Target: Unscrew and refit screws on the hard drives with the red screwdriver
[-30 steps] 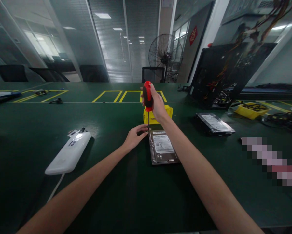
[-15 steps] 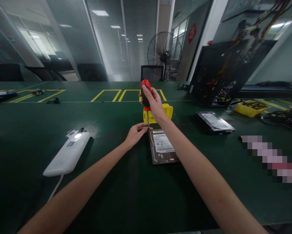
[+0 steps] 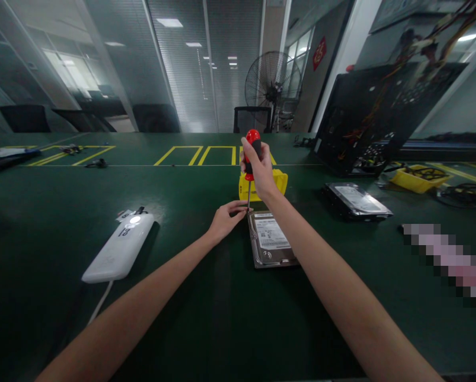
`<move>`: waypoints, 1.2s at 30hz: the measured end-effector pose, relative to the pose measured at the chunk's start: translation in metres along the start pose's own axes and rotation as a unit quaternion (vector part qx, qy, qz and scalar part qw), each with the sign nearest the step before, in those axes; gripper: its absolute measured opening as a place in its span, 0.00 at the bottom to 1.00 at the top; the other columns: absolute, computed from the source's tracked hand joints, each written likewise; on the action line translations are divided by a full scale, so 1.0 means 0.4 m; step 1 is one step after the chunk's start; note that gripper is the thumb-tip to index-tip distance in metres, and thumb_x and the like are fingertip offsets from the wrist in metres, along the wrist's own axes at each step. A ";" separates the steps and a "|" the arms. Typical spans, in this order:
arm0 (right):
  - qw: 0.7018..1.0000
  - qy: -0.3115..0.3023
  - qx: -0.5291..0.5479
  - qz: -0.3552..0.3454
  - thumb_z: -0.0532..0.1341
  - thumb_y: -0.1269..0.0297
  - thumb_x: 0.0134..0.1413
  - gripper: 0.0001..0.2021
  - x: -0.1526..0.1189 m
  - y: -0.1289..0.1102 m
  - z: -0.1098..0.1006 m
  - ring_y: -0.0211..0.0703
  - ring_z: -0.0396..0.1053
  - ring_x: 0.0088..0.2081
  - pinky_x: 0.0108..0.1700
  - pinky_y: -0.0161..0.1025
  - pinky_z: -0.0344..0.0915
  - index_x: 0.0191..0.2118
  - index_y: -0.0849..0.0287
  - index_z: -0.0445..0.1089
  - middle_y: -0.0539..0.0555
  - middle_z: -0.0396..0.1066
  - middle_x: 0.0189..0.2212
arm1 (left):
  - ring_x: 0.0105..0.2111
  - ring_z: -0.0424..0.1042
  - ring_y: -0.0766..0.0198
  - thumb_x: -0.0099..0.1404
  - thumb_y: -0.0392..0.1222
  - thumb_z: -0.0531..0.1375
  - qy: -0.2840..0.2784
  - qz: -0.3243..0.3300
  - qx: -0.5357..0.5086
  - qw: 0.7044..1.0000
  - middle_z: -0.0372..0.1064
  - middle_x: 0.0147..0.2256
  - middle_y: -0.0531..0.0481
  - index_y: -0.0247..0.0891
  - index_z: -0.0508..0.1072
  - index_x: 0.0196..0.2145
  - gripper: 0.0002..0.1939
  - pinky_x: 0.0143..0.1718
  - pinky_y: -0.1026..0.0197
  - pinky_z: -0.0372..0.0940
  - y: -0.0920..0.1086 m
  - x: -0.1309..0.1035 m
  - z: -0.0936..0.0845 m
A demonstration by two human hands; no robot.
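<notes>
My right hand is wrapped round the red and black handle of a screwdriver, held upright. Its shaft points down to the upper left corner of a silver hard drive, which lies flat with a white label up. My left hand has its thumb and fingers drawn together at that same corner, by the screwdriver's tip; anything pinched there is too small to make out. My right forearm covers part of the drive. Just behind stands a yellow box.
A white power bank with a cable lies left on the green table. To the right are a second hard drive, a yellow tray, cables, a pixelated object and a black computer case.
The whole view has shifted slightly, so things appear a little further right. The screwdriver handle leans a bit differently in my right hand; both hands remain at the drive's corner.
</notes>
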State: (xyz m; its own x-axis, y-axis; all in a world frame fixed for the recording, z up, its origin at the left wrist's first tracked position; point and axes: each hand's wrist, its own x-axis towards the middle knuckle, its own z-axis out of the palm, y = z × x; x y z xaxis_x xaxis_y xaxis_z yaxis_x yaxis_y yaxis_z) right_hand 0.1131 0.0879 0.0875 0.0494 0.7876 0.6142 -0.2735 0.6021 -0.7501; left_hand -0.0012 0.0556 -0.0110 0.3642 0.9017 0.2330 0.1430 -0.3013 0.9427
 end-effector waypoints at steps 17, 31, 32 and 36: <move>1.000 -0.009 0.022 0.018 0.46 0.41 0.55 0.21 -0.015 -0.016 0.003 0.32 0.58 0.21 0.21 0.32 0.56 0.38 0.53 0.61 0.48 0.59 0.24 | 0.45 0.71 0.61 0.61 0.36 0.56 0.005 -0.015 0.023 1.000 0.73 0.43 0.44 0.33 0.66 0.49 0.17 0.51 0.55 0.61 0.014 -0.004 0.000; 1.000 -0.007 0.005 -0.014 0.54 0.46 0.53 0.15 -0.011 -0.015 0.002 0.32 0.59 0.23 0.23 0.33 0.57 0.36 0.51 0.54 0.47 0.58 0.26 | 0.45 0.71 0.62 0.61 0.34 0.56 0.012 -0.001 -0.004 1.000 0.73 0.43 0.44 0.33 0.67 0.48 0.16 0.51 0.55 0.62 0.002 -0.001 -0.002; 1.000 -0.013 0.013 -0.019 0.54 0.47 0.54 0.14 -0.011 -0.015 0.002 0.32 0.59 0.22 0.23 0.32 0.56 0.36 0.52 0.55 0.47 0.58 0.26 | 0.45 0.71 0.62 0.61 0.34 0.55 0.011 -0.003 -0.002 1.000 0.73 0.43 0.44 0.33 0.66 0.49 0.17 0.51 0.55 0.62 0.002 -0.001 -0.002; 0.999 -0.031 0.000 -0.033 0.51 0.48 0.56 0.13 -0.010 -0.010 0.000 0.31 0.60 0.21 0.22 0.31 0.56 0.37 0.52 0.55 0.47 0.62 0.27 | 0.46 0.70 0.62 0.61 0.34 0.55 0.008 0.004 0.003 1.000 0.72 0.43 0.44 0.33 0.66 0.49 0.17 0.52 0.55 0.61 0.001 -0.002 -0.003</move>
State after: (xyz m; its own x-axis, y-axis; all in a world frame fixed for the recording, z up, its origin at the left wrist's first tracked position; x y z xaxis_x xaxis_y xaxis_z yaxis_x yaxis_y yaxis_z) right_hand 0.1142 0.0824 0.0879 0.0084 0.7374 0.6755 -0.2718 0.6517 -0.7081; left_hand -0.0027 0.0552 -0.0106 0.3507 0.9039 0.2448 0.1451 -0.3107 0.9394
